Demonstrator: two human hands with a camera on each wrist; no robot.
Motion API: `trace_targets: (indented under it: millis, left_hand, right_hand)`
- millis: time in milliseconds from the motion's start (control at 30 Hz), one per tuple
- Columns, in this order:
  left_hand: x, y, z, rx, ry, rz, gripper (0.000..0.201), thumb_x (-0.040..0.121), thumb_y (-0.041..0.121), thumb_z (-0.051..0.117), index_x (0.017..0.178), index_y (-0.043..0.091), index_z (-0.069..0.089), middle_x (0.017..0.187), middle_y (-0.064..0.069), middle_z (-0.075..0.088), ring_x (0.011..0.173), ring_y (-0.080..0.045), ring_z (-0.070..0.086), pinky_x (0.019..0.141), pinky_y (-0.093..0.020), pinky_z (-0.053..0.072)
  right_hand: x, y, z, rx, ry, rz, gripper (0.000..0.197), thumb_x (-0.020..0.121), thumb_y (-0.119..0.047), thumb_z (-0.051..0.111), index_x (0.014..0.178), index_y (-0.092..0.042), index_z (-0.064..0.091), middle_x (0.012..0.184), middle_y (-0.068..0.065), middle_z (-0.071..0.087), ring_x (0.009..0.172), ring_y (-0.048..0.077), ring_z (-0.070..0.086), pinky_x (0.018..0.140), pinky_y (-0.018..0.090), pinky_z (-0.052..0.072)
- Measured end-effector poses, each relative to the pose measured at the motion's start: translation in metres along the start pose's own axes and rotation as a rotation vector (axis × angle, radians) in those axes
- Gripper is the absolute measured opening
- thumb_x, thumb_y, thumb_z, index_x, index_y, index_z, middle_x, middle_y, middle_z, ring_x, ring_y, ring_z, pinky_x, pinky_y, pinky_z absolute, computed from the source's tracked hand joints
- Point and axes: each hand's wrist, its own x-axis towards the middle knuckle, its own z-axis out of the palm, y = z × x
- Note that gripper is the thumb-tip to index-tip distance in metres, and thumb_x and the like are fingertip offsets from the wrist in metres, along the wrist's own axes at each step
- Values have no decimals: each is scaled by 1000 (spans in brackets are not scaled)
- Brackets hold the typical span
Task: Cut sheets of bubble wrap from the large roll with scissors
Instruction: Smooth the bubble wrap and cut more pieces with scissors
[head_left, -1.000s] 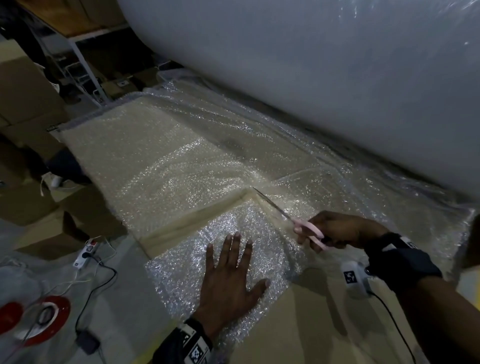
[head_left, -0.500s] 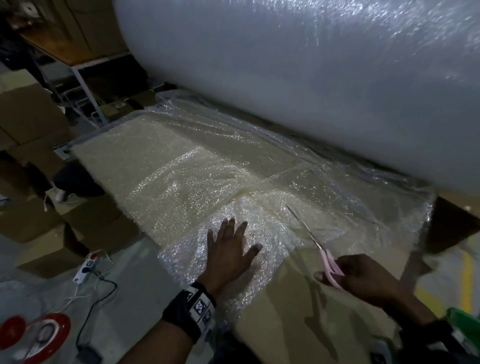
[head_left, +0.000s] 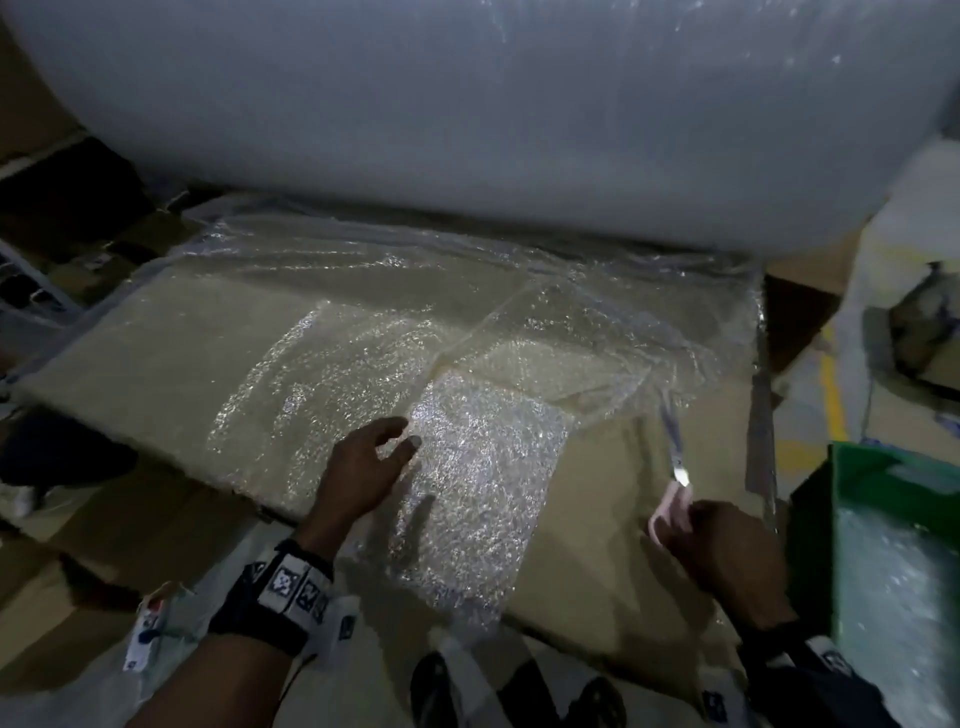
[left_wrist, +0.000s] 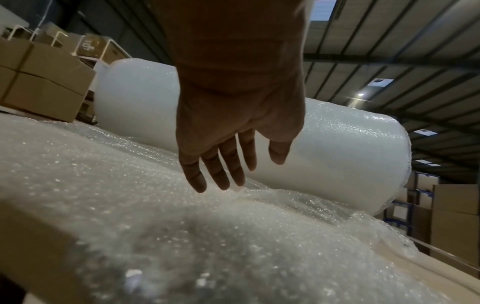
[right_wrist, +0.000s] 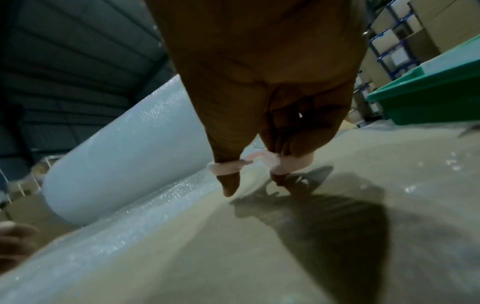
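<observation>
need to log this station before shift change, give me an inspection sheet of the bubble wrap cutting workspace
surface: cardboard-covered table, bare at the front right.
job's things: large roll lies across the back; unrolled bubble wrap spreads over the table; a cut sheet lies at the front; pink-handled scissors.
clutter: green bin at right with bubble wrap inside.
grippers: left hand open, over the cut sheet's left edge; right hand grips the scissors, thumb and fingers through the loops.
cables: nothing seen.
surroundings: cardboard boxes, warehouse shelving, yellow floor line.
</observation>
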Motion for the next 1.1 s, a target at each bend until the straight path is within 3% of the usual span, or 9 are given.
trace_targets:
  millis: [100, 233, 367, 433, 533, 600, 767, 967, 1100]
  left_hand:
    - [-1, -20, -15, -47, -12, -5, 32, 94, 38, 78, 123, 23, 76, 110, 11, 77, 102, -1, 71, 91, -27, 56]
    - [-6, -36, -31, -68, -6, 23, 25, 95, 33, 77, 118, 22, 77, 99, 15, 76, 87, 12, 68, 77, -8, 51]
    - [-14, -47, -37, -8, -139, 120, 39, 91, 45, 79, 127, 30, 73, 118, 16, 74, 101, 3, 68, 91, -30, 58]
    - [-25, -49, -38, 126, -190, 326, 55, 85, 60, 78, 132, 34, 70, 129, 13, 70, 114, -6, 63, 100, -35, 53]
    - [-50, -51, -29, 383, -338, 786, 88, 72, 82, 66, 146, 34, 58, 146, -1, 61, 133, -23, 57, 108, -51, 48]
    - [-65, -58, -17, 625, -495, 862, 112, 59, 89, 60, 157, 41, 39, 164, -6, 42, 149, -28, 41, 116, -56, 36]
    - [-67, -65, 5, 759, -592, 841, 122, 50, 65, 89, 158, 42, 37, 165, -12, 39, 147, -31, 47, 108, -57, 43]
    - [-64, -63, 13, 624, -514, 863, 94, 68, 33, 82, 155, 39, 44, 164, -12, 40, 147, -31, 44, 109, -59, 44]
    - [-66, -62, 12, 607, -525, 865, 82, 75, 31, 72, 153, 36, 48, 163, -13, 43, 146, -32, 45, 110, -58, 42]
  right_hand:
    - [-6, -14, 6, -110, -12, 69, 35, 93, -59, 45, 93, -29, 64, 74, 3, 64, 70, 30, 67, 65, 35, 55]
    - [-5, -44, -6, -31, 72, 314, 26, 91, -50, 67, 85, -26, 57, 73, -1, 51, 85, 36, 68, 69, 36, 46]
    - [-1, -66, -2, 31, 259, 403, 34, 94, -40, 61, 84, -10, 50, 68, 9, 49, 76, 42, 68, 69, 43, 53]
    - [3, -65, 0, -2, 318, 385, 36, 95, -41, 56, 80, -8, 51, 59, 10, 45, 67, 41, 68, 62, 41, 50]
    - [11, -57, -2, -163, 122, 304, 39, 98, -38, 51, 75, -7, 58, 59, 7, 47, 72, 37, 70, 63, 35, 47]
    - [14, -56, -1, -247, 31, 257, 26, 95, -29, 56, 76, -12, 53, 68, 10, 56, 77, 36, 70, 63, 35, 45]
    - [20, -52, 7, -386, 12, 223, 15, 97, -26, 56, 98, -12, 61, 87, 12, 70, 81, 33, 70, 59, 34, 37]
    - [21, -54, 8, -265, 18, 259, 20, 103, -22, 45, 98, -9, 58, 82, 17, 64, 75, 37, 67, 61, 37, 44]
    - [-5, -75, 2, -205, 189, 200, 16, 93, -27, 68, 102, -14, 71, 93, 15, 66, 81, 37, 69, 66, 38, 51]
